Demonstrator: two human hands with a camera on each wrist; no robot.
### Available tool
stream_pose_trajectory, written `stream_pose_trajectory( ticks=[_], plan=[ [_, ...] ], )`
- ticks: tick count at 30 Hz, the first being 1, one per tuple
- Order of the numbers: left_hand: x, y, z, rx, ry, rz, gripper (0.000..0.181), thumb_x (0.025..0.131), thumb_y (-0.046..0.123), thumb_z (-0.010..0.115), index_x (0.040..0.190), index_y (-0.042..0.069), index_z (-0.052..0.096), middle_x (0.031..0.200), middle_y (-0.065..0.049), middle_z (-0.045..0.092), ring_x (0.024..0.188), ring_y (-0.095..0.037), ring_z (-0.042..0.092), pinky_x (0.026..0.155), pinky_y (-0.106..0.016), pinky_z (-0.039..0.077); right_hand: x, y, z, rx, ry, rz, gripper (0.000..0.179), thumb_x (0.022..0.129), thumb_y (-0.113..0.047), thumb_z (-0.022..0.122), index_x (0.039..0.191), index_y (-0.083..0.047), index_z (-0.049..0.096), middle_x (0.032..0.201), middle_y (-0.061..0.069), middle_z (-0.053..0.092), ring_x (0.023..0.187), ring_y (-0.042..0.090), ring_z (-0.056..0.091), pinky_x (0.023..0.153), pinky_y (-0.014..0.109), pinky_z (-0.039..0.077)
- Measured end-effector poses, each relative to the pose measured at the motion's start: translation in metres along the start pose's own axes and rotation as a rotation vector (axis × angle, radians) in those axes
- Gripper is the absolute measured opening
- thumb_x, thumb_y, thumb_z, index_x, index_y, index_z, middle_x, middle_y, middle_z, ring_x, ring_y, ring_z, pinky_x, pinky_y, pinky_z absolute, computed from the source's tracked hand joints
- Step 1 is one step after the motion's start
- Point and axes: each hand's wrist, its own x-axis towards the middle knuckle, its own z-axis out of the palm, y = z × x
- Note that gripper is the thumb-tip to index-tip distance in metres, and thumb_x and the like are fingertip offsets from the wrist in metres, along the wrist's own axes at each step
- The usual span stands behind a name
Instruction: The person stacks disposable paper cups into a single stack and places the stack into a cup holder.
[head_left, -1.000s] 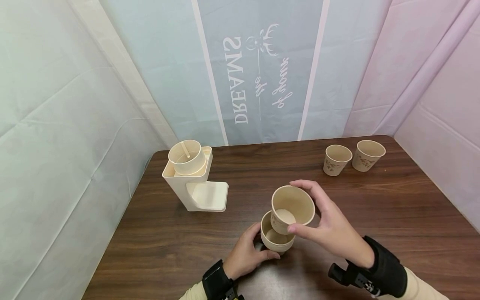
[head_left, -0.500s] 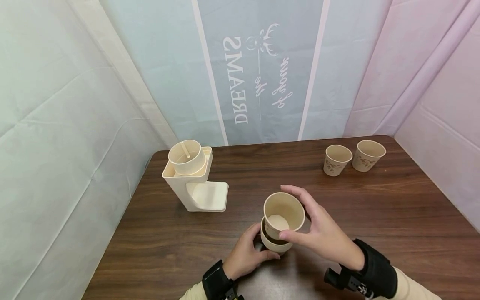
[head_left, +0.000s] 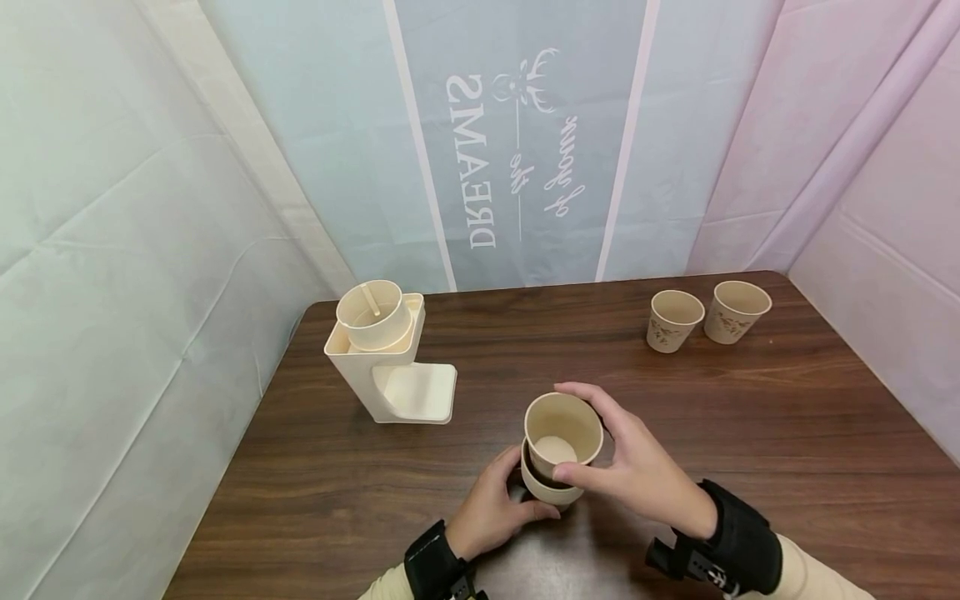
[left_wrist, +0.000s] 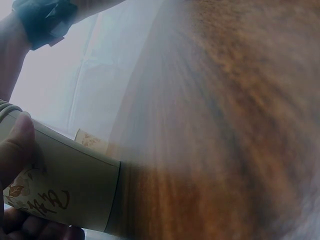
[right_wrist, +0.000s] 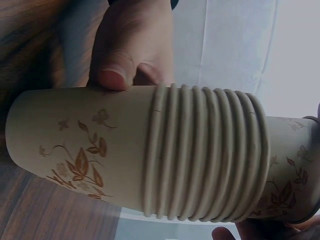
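My left hand (head_left: 486, 510) grips a stack of beige paper cups (head_left: 551, 493) low over the table, thumb on the near side. In the right wrist view the stacked cups (right_wrist: 80, 145) show several rolled rims close together and a brown leaf print. Above the stack, my right hand (head_left: 633, 454) holds a single paper cup (head_left: 564, 417) between thumb and fingers, its mouth tilted up. The base of this upper cup (right_wrist: 285, 175) sits inside the top of the stack, its printed side still showing beyond the rims. In the left wrist view a printed cup (left_wrist: 70, 185) lies against my thumb.
Two more printed paper cups, one (head_left: 675, 321) beside the other (head_left: 737, 312), stand upright at the back right of the brown table (head_left: 315, 492). At the back left is a cream plastic stand (head_left: 375, 383) with a round cup-like piece (head_left: 373, 321) on top. Fabric walls surround the table.
My right hand has moved left and toward me, lowering its cup deeper into the stack. My left hand and the stack stay in place.
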Motion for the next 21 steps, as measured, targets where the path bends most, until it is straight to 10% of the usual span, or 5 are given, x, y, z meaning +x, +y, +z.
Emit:
stream_pose_trajectory(
  ticks=[21],
  plan=[
    [-0.0001, -0.0002, -0.0010, 0.004, 0.000, -0.008, 0.069, 0.074, 0.016, 0.092, 0.135, 0.021, 0.059, 0.128, 0.003, 0.063, 0.120, -0.013, 0.057, 0.108, -0.033, 0.045, -0.0068, 0.0109, 0.0094, -0.039, -0.049, 0.008, 0.078, 0.077, -0.020, 0.091, 0.143, -0.007, 0.051, 0.137, 0.000, 0.060, 0.125, 0.014, 0.054, 0.104, 0.018, 0.040]
  ],
)
